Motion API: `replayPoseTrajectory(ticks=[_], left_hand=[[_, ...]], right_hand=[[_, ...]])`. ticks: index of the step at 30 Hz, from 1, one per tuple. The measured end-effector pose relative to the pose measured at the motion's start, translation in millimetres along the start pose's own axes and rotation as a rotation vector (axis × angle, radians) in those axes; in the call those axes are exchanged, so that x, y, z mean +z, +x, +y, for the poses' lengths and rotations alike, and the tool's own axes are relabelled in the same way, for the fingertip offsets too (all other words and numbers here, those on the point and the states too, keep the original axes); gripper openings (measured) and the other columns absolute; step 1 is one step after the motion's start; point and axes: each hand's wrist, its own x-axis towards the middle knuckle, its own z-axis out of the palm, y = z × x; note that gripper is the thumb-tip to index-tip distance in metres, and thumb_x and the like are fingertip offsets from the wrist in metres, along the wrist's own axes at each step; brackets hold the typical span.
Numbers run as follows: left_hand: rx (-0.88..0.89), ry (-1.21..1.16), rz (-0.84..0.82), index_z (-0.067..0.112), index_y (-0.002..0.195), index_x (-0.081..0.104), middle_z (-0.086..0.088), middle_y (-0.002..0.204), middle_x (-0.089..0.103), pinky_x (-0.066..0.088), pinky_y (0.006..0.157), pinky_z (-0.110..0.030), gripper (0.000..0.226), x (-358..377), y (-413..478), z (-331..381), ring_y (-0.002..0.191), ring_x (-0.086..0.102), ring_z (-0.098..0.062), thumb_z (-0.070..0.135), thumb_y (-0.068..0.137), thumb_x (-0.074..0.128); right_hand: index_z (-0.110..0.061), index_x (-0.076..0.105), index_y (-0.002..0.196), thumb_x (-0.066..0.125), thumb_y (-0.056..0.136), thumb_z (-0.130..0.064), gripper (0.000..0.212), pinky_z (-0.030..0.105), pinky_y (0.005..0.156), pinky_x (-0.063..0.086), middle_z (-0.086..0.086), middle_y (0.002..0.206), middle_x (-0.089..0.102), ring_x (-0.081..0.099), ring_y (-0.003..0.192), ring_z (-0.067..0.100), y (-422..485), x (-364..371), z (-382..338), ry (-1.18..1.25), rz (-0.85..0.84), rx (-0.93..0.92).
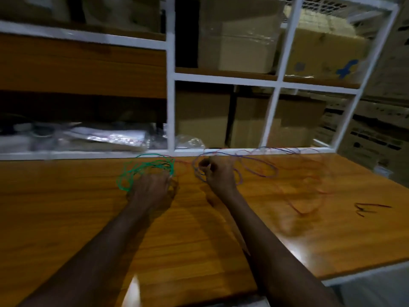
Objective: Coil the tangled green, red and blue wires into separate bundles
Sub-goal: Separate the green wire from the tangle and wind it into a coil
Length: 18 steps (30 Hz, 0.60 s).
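Observation:
The green wire (141, 170) lies in loose loops on the wooden table (88, 218), at its far edge left of centre. My left hand (152, 185) rests palm down on the near right part of those loops, fingers spread. The blue wire (261, 167) runs in wide loops along the far edge to the right. My right hand (218, 171) is closed on a strand of it near its left end. The red wire (309, 202) sprawls thinly over the right half of the table, crossing the blue one. The picture is motion-blurred.
Behind the table stands a white-framed shelf unit (170, 85) holding cardboard boxes (321, 52) and plastic bags (124, 138). Dark scribble marks (367, 209) show on the tabletop at the right. The table's right corner ends near stacked cartons (376, 134).

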Motion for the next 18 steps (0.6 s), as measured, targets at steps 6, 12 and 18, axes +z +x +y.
replayPoseTrajectory(ticks=[6,12,18], left_hand=[[-0.117,-0.032,-0.040,0.016,0.085,0.060,-0.013,0.079,0.068,0.050,0.062,-0.037,0.047,14.9,-29.0,-51.1,0.072,0.064,-0.035,0.051,0.093,0.030],[-0.004,0.010,-0.182,0.019,0.098,0.061,-0.011,0.097,0.069,0.043,0.070,-0.034,0.037,16.5,-21.0,-38.9,0.092,0.063,-0.033,0.047,0.099,0.036],[-0.005,-0.039,-0.103,0.020,0.097,0.058,-0.008,0.094,0.069,0.044,0.066,-0.037,0.028,15.4,-17.6,-32.6,0.090,0.062,-0.034,0.042,0.097,0.042]], right_hand=[[-0.019,0.070,0.077,0.067,0.080,0.000,0.019,0.024,0.058,0.051,-0.006,0.069,0.066,0.062,0.061,0.002,-1.9,50.5,-8.5,0.019,-0.750,0.044],[-0.032,0.065,0.065,0.055,0.072,-0.010,0.024,0.030,0.064,0.054,-0.004,0.072,0.071,0.067,0.071,0.014,3.5,45.7,1.7,-0.033,-0.874,0.031],[-0.021,0.060,0.070,0.065,0.074,-0.053,0.032,0.031,0.059,0.047,0.000,0.073,0.062,0.060,0.075,0.022,0.2,49.6,0.3,-0.313,-0.487,0.184]])
